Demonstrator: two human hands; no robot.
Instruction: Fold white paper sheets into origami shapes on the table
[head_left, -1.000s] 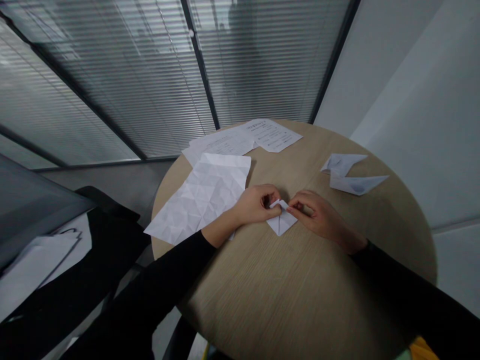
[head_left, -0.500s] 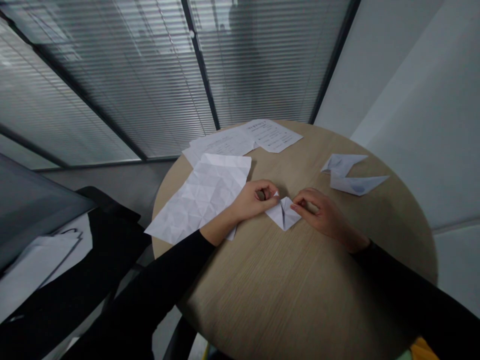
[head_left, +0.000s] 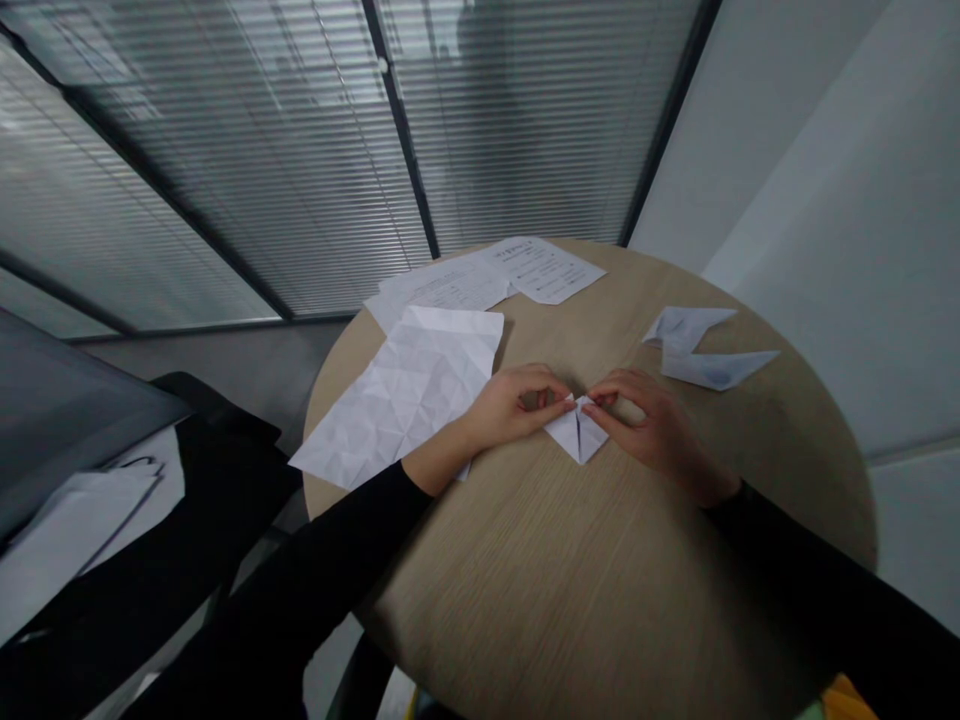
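A small folded piece of white paper (head_left: pixel 577 436) with a slit down its middle lies on the wooden table, its lower corner pointing toward me. My left hand (head_left: pixel 521 402) pinches its upper left part between thumb and fingers. On the other side, my right hand (head_left: pixel 645 415) has thumb and fingers closed on its upper right part. The fingertips of both hands nearly meet and cover the paper's top. Beside my left forearm lies a large creased white sheet (head_left: pixel 420 375).
Printed sheets (head_left: pixel 544 272) lie at the far edge of the round table (head_left: pixel 540 580). Folded paper shapes (head_left: pixel 709 368) rest at the right. Left of the table, papers (head_left: pixel 90 520) sit on a black surface. Blinds and a white wall stand behind.
My left hand has moved right, closer to my right hand. The folded paper has shifted slightly right, and my right fingers now sit nearer its upper middle.
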